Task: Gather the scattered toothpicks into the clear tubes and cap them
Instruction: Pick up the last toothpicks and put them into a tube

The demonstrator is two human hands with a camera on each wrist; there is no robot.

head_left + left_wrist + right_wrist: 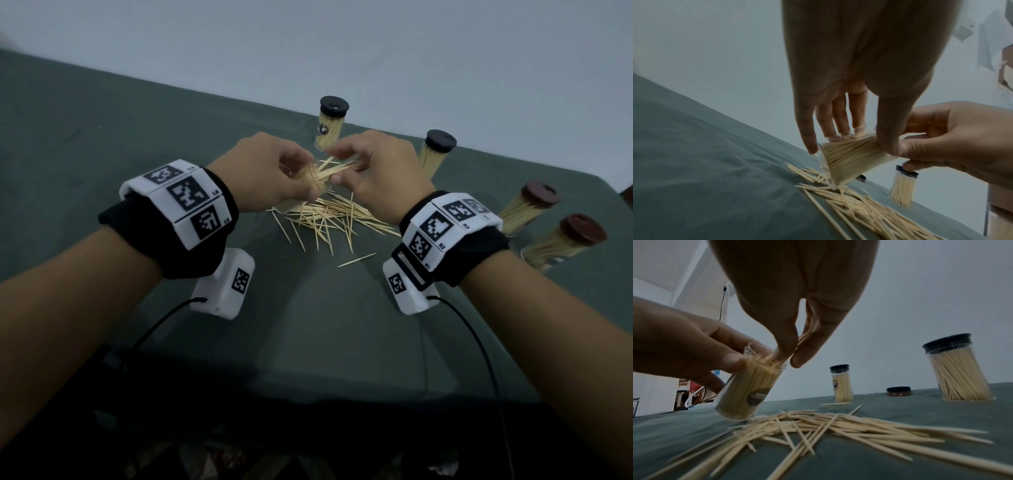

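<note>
Nearest the person, one stray toothpick [357, 260] lies alone on the green tabletop [308, 342], just short of the main heap. Beyond it the loose toothpicks [329, 219] sprawl in a criss-cross pile between the two wrists, flat on the cloth.

Right over that pile, both hands meet. The left hand [263, 171] has its grip wrapped round an open clear tube [748, 386], thumb on one side and fingers on the other; the tube is tilted, its base down at the edge of the pile, and already packed nearly full of toothpicks. The right hand [376, 168] is at the tube's mouth, its grip narrow, thumb and fingertips [781, 353] pinching a small bunch of toothpicks [329, 171] that fans out between the hands, with the ends going into the opening.

Farther out stand the finished ones. To the right, two brown-capped tubes [534, 209] sit close together, full. Beyond the right hand, a black-capped tube [435, 154] stands upright, also full. Near it, the right wrist view shows a loose cap [899, 391] lying on the tabletop by itself. Farthest back, near the wall, another black-capped tube [330, 125] stands upright, full, with a small dark label on its side.
</note>
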